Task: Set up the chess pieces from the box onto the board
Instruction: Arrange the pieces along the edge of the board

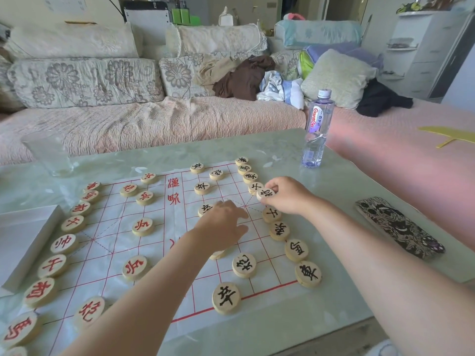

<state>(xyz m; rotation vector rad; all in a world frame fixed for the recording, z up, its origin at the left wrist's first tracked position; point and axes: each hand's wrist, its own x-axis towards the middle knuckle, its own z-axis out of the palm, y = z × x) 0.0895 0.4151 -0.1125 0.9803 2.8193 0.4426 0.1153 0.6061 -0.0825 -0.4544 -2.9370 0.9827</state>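
Head view (the only one). Right hand (285,195) pinches a black-lettered piece (266,194) btwn thumb and fingertips, face up, just over the board's right edge line. It hangs at the one gap in the black row (295,250). There are pieces on either side of it in that line, and the crossed diagonals run to the edge there, so prob. that middle spot is where it goes. The grip is on the rim, which lets the face show and lets the piece drop flat.

Left hand (223,227) is palm down, low over the board (102,253), fingers loosely bent and blurred; can't tell if it has hold of anything. A black disc (204,209) peeks out just beside the knuckles, and a second disc (217,255) lies under the wrist. Poss. it's nudging those onto crossings, but unsure.

Red row (73,223) runs down the left edge w/ more red pieces out on the grid; that side looks filled. Box (25,237) sits just beside the board's left edge, inside not visible. Setup looks nearly done, judging by layout.

Also on the table (359,176): bottle (317,129), glass (48,152), phone (399,227), all apart from the pieces.
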